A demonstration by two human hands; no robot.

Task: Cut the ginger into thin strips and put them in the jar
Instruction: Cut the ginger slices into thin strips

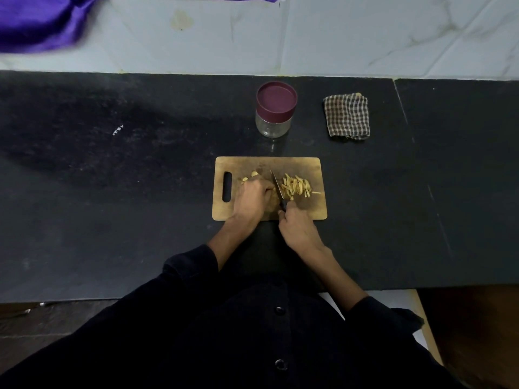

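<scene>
black stone counter (140, 192) runs under a pale marble-look wall, and on it we see a wooden cutting board (309, 167). our left hand (251, 199) curls down over the uncut ginger (254, 174), pinning it to the board. our right hand (296, 227) grips the knife (276, 186), blade between the fingers and a heap of ginger strips (297, 186) at the board's right. beyond stands the jar (276, 113), maroon lid on, with a checked cloth (347, 115) to its right.
</scene>
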